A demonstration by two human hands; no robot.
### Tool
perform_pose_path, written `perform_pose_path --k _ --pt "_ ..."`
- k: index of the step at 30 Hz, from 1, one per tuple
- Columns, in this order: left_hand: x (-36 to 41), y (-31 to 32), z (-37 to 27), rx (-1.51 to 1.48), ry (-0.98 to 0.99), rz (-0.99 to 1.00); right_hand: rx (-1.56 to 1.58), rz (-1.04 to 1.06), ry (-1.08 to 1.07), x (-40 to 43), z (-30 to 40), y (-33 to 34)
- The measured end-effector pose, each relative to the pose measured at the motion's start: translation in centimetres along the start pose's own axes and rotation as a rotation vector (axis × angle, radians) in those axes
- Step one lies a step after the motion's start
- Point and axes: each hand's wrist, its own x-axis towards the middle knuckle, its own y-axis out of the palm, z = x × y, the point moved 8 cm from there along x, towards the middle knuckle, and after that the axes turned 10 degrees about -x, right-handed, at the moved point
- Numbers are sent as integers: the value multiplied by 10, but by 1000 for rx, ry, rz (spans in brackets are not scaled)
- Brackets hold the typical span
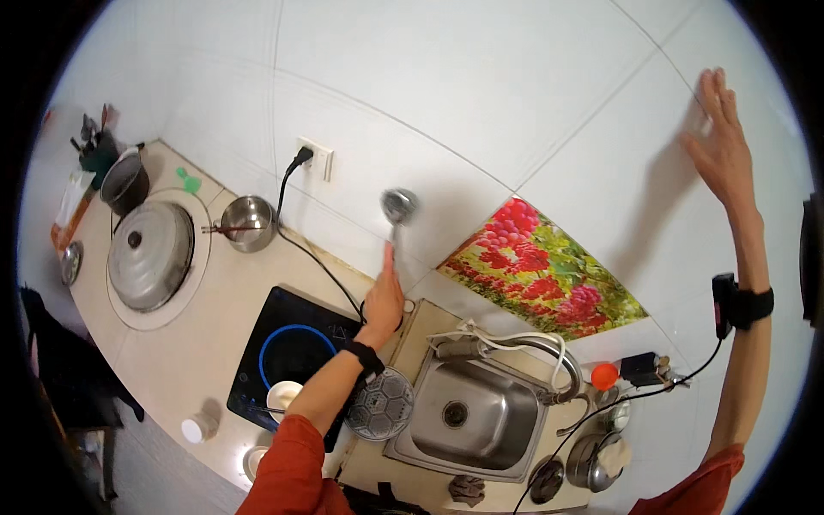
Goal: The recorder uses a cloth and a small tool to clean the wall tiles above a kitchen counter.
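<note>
My left hand (384,302) grips the handle of a metal ladle (400,206), its bowl raised in front of the white tiled wall and slightly blurred. Beneath that forearm lies a black induction cooktop (257,367) with a blue ring. A white bowl (280,394) with a dark utensil stands on the cooktop, partly hidden by my arm. My right hand (724,138) is raised at the far right against or close to the wall, fingers extended, nothing in it. Below the wall's fruit-patterned panel (541,277) is a stainless steel sink (479,418) with a curved faucet (570,360).
A lidded wok (151,264), a steel pot (248,225) with chopsticks and a dark pot (125,183) occupy the counter's left. A black cord (283,212) runs from the wall socket (322,161). A white-lidded jar (198,428) sits near the front edge. A kettle (592,460) stands right of the sink.
</note>
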Motion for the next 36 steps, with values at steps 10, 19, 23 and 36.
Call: perform_pose_path --k 10,19,23,36 --pt "-49 86 55 -279 84 182 -82 6 -20 0 -5 10" --pt "52 -11 -41 -266 -46 -170 -72 34 22 -1 -8 8" --pt "15 3 -43 1 185 -108 -68 35 32 -2 -8 10" --pt "50 -22 -57 -253 90 -16 -85 13 47 -4 -9 7"
